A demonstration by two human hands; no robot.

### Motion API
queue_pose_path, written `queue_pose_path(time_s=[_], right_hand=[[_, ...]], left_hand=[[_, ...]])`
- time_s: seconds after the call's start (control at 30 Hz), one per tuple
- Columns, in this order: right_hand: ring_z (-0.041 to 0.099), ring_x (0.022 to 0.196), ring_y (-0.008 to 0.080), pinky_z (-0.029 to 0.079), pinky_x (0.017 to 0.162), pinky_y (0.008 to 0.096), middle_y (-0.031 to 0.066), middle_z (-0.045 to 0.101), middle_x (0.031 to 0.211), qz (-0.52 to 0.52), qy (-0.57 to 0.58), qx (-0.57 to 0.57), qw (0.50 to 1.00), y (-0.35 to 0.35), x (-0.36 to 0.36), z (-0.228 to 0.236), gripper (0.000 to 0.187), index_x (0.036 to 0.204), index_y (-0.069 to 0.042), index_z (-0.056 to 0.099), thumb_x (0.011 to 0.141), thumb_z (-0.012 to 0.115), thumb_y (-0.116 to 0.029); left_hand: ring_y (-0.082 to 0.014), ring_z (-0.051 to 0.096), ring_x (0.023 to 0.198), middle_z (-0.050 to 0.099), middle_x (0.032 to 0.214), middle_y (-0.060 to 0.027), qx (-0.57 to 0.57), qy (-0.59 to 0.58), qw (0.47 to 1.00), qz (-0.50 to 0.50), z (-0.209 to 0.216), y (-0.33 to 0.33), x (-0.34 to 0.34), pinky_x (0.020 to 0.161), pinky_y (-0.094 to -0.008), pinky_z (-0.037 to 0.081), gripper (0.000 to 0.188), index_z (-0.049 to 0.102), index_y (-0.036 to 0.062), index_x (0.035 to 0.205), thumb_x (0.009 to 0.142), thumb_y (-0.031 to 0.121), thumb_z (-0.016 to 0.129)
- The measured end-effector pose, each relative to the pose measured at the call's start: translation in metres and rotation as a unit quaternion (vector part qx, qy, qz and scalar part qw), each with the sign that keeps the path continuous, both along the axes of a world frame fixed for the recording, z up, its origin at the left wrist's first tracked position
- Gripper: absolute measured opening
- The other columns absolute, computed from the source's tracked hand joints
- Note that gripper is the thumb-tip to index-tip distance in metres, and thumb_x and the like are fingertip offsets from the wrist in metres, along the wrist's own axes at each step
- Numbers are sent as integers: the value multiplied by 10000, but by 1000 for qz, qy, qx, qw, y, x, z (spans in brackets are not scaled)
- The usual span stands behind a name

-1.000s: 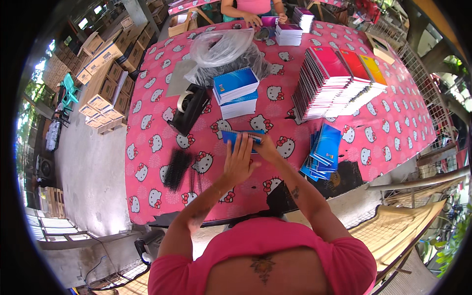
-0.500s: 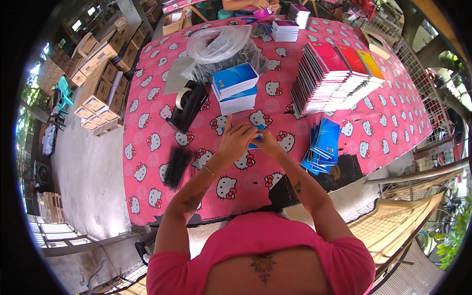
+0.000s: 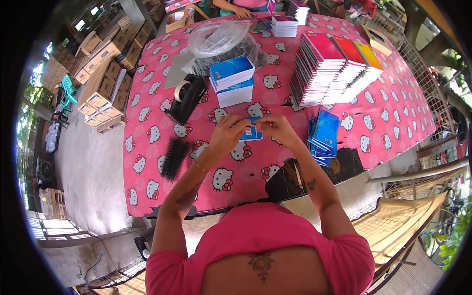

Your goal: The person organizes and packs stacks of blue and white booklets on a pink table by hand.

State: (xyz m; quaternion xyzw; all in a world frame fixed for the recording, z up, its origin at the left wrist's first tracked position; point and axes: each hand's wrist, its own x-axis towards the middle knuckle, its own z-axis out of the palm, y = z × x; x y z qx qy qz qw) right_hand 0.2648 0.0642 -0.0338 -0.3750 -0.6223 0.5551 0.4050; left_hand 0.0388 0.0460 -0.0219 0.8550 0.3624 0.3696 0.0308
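A small blue-covered notebook (image 3: 253, 133) lies on the table in front of me, between my hands. My left hand (image 3: 230, 132) is closed on its left side, the fingers bent over the cover. My right hand (image 3: 276, 130) pinches at the notebook's upper right edge; what its fingertips hold is too small to make out. Just beyond stands a stack of blue notebooks (image 3: 232, 93). To the right lies a loose, fanned pile of blue spiral notebooks (image 3: 323, 135). Near my left forearm is a bunch of black binding coils (image 3: 175, 158).
A black tape dispenser (image 3: 187, 101) stands left of the stack, with a clear plastic bag (image 3: 219, 42) of dark material behind. Tall piles of red and yellow spiral notebooks (image 3: 327, 73) rise at right. Another person's hand (image 3: 241, 12) rests at the far edge. Cartons (image 3: 101, 91) stand left.
My hands have moved slightly apart, and more of the blue notebook shows between them. My right hand has shifted up and right. The person across has moved a hand to the left.
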Motion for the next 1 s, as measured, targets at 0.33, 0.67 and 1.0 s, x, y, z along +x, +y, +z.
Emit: queue_pose_path(time_s=[0.33, 0.67, 1.0], right_hand=[[689, 739, 140, 559, 662, 255, 85, 661, 804, 41, -60, 157, 985, -27, 2, 59, 112, 857, 22, 653, 798, 740, -15], [626, 669, 197, 496, 574, 310, 82, 562, 762, 45, -92, 246, 964, -45, 12, 77, 194, 826, -13, 529, 748, 705, 8], [547, 639, 210, 431, 563, 339, 109, 549, 765, -51, -119, 199, 971, -65, 17, 60, 166, 834, -9, 487, 749, 630, -12]], left_hand=[[-243, 562, 860, 596, 924, -29, -12, 1, 999, -46, 49, -27, 6, 749, -399, 442, 242, 679, 101, 1018, 787, 104, 748], [-280, 582, 831, 600, 895, -62, -10, -11, 998, -59, 77, -40, 24, 712, -406, 484, 196, 671, 66, 943, 763, 80, 747], [-242, 571, 827, 573, 896, -37, 69, 125, 988, -52, 84, -58, 41, 700, -389, 476, 186, 640, 77, 955, 800, 149, 714]])
